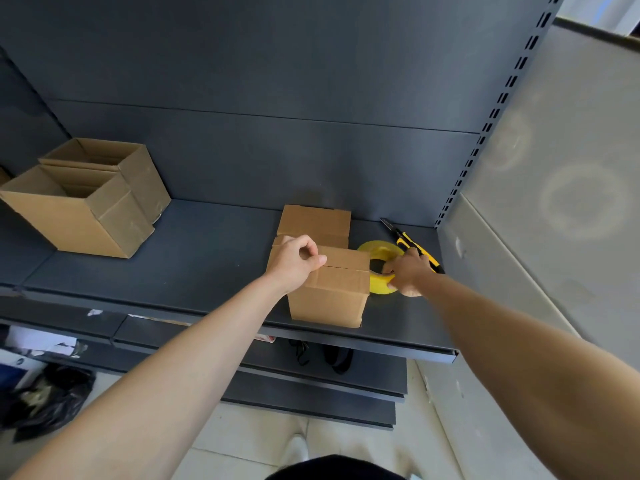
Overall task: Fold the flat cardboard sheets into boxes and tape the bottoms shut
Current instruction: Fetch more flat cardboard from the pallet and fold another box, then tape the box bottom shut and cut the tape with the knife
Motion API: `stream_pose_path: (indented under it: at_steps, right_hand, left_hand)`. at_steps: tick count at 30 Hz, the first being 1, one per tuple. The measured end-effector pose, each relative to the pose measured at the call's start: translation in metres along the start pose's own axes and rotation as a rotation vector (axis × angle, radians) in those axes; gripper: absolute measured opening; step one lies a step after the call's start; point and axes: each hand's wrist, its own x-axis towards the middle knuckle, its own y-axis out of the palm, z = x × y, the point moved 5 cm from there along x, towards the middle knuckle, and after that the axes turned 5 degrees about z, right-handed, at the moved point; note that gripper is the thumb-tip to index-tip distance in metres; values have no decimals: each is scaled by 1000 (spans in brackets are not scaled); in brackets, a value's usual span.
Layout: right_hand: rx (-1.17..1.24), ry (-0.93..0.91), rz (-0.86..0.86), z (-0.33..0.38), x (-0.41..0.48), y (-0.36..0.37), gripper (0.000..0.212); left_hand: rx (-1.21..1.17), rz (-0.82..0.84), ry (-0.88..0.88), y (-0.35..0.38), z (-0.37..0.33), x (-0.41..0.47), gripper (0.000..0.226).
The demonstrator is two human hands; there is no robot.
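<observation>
A small cardboard box [334,294] stands on the dark shelf [194,261] near its front edge, with its folded flaps facing up. My left hand [294,259] rests on the box's top left, fingers curled, holding the flaps down. Just right of the box lies a yellow roll of tape [379,271]. My right hand [408,271] grips the roll's near side. Behind the box, flat cardboard sheets [313,221] lie stacked.
A yellow and black utility knife [412,245] lies behind the tape roll near the shelf's right end. Two open folded boxes [86,199] stand at the left of the shelf. The grey wall [554,202] closes off the right side. Black bags [48,396] lie on the floor below.
</observation>
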Motion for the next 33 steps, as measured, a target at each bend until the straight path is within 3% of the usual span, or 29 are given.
stream_pose_path:
  at_steps: [3,8,11,15,22,25,33]
  right_hand:
    - [305,-4,-2,-10,-3,-28,32]
    - [980,-84,49,-28,-19,-81,49]
    - [1217,-205,72,-26,-37,-107,33]
    - [1125,-294,81,-2,-59,-134,36]
    - [759,-250,90,62,-67,-129,54]
    - [711,-236,41,76,-68,-129,58]
    - [593,-278,-190,86,-68,-134,38]
  left_hand:
    - [13,-9,4,0,0,1,16]
    - [18,-14,9,0,-1,5,16]
    - [32,-5,-1,1,-3,7,15]
    - [36,-5,0,0,-3,7,16]
    - [32,-8,36,0,0,5,11]
    - [28,1,74,1,0,2,24]
    - [23,78,24,-7,-1,2,27]
